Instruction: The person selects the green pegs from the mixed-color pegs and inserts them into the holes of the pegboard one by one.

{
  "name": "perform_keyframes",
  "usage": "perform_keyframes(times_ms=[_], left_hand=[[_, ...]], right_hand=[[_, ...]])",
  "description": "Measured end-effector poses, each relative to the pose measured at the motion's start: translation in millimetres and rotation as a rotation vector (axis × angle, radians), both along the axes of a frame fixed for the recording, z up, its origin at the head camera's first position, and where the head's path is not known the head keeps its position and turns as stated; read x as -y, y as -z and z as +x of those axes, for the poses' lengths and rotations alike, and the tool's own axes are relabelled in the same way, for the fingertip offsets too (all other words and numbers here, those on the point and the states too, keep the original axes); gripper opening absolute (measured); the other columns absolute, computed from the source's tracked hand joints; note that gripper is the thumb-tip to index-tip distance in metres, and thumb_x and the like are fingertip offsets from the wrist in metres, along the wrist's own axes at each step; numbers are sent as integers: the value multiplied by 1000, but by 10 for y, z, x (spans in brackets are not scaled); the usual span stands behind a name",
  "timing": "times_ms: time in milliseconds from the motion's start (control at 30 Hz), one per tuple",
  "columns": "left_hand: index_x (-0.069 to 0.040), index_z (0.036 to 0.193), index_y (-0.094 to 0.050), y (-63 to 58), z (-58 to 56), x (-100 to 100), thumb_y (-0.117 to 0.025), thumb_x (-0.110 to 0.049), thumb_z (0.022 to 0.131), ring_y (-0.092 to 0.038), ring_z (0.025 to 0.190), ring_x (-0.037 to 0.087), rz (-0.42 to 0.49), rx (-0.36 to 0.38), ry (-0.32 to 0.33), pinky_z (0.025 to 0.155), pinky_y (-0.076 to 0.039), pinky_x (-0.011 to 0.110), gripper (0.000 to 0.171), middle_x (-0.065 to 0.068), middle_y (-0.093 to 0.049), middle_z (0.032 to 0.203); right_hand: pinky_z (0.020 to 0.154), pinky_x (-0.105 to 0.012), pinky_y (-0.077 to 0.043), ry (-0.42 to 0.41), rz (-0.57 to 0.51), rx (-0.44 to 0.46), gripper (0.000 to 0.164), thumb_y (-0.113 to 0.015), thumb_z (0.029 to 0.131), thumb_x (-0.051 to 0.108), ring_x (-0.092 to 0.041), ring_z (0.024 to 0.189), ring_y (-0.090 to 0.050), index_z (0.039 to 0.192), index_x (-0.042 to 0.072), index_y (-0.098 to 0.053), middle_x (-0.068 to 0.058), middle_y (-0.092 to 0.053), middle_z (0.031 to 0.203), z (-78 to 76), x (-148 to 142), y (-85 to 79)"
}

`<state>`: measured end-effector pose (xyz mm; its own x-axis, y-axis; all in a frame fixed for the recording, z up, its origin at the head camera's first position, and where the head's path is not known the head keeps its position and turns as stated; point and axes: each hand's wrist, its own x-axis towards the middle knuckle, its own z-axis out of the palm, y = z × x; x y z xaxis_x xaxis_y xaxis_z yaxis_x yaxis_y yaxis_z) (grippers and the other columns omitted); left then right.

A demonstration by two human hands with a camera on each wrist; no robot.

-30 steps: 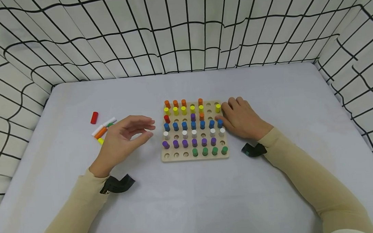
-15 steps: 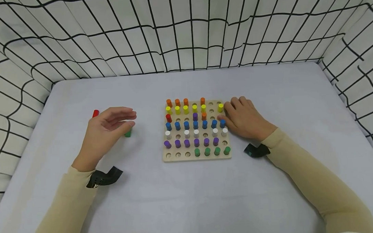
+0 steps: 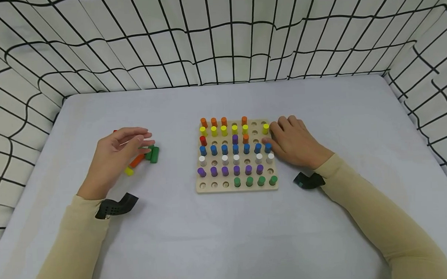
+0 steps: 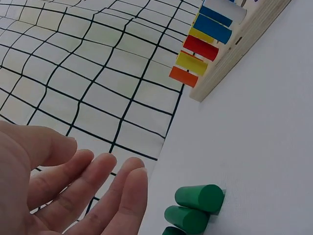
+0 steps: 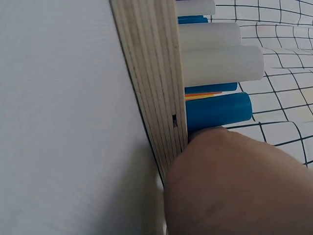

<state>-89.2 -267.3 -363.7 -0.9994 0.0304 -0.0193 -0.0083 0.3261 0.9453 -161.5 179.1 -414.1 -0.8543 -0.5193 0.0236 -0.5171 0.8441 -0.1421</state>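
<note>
In the head view, poised low over the left of the desk with the left hand, fingers loosely bent, apparently grasping nothing. Just past the fingertips, green pegs, then an orange peg and a yellow peg, all lying loose. Mid-desk, the pegboard, with rows of standing pegs and several unfilled holes, three at the left end of the nearest row. At its right edge, the right hand. Probably at the step of fetching a loose peg while steadying the board.

In the left wrist view, only air between thumb and fingers; green pegs beside the fingertips, untouched. Likely calls for lowering onto one peg, pinching its sides and lifting without rolling the others.

In the right wrist view, close against the board's edge, right beside a blue peg. Cannot tell whether grasping the edge or merely resting there, with fingertips hidden. Best to hold the board steady from this side.
</note>
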Motion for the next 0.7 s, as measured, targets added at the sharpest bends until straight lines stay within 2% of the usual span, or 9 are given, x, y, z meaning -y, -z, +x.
perform_keyframes(times_ms=[233,400,700], left_hand=[[-7,135,-62,55,-42,46,-61,-37,104,-76,106,7,-77,85,-3,91,-61,18,43,1,-71,128],[-9,140,-59,63,-48,42,-60,-44,103,-77,103,5,-134,140,18,92,-59,13,50,-3,-70,129],[-5,138,-60,69,-52,27,-62,-41,103,-77,103,5,-129,140,27,89,-62,18,51,-4,-72,125]], right_hand=[[93,-49,-46,-2,0,-5,46,-50,107,50,-34,105,-50,120,6,-56,-15,-58,109,3,-3,3],[87,-46,-44,-9,-3,-20,43,-49,107,48,-32,99,-48,117,6,-55,-14,-56,103,0,-6,16],[86,-46,-44,-15,-2,-21,43,-51,107,48,-32,99,-49,117,6,-55,-14,-57,103,-9,-8,21]])
